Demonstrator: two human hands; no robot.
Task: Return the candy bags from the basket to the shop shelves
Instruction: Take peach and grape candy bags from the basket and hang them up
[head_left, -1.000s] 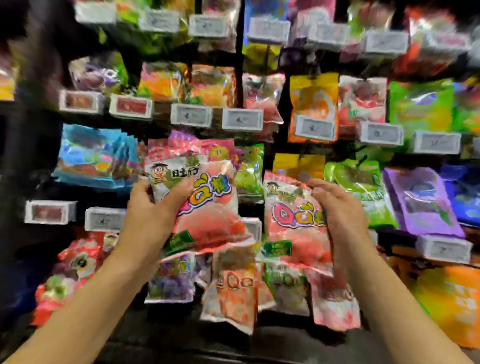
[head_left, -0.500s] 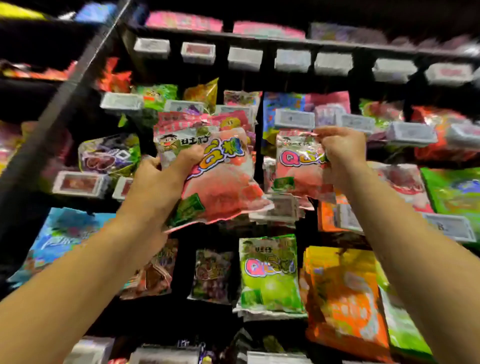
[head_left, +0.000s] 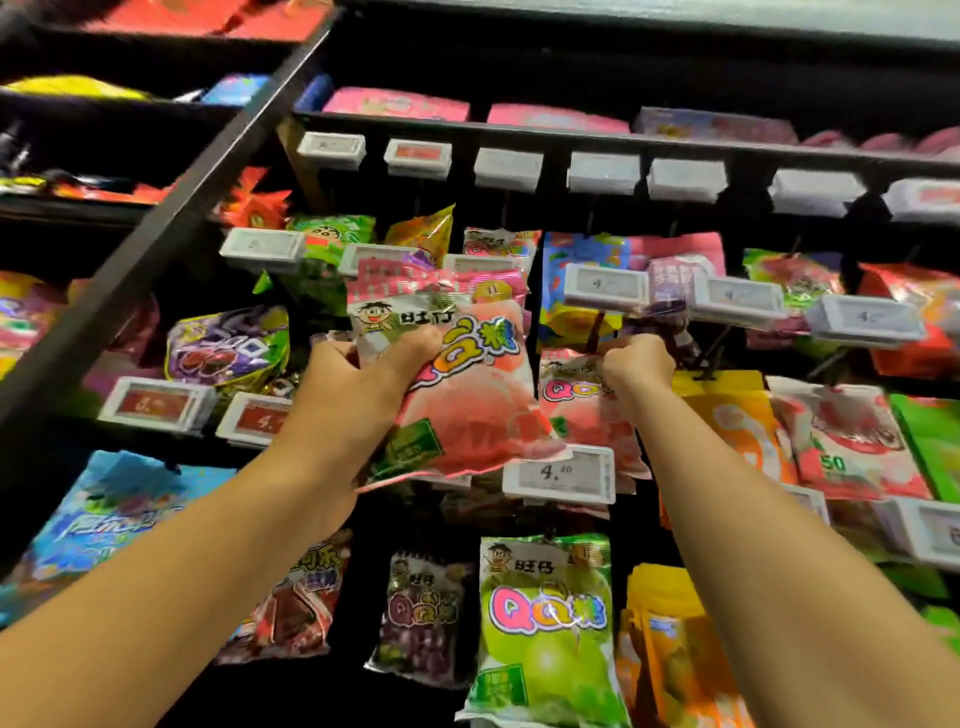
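Left hand (head_left: 343, 395) grips pink candy bags (head_left: 467, 384), long axis upright, tops tilted left. Right hand (head_left: 636, 366) pinches another pink bag (head_left: 582, 415) hanging upright at the shelves (head_left: 519, 136).

Black shop shelves (head_left: 519, 136) carry hanging candy bags (head_left: 545, 623) behind white price tags (head_left: 558, 475).

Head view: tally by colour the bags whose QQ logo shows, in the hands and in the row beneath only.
Pink: 2, front pink bag in left hand, second pink bag in right hand
Purple: 1, purple bag
Green: 1, green bag
Total: 4
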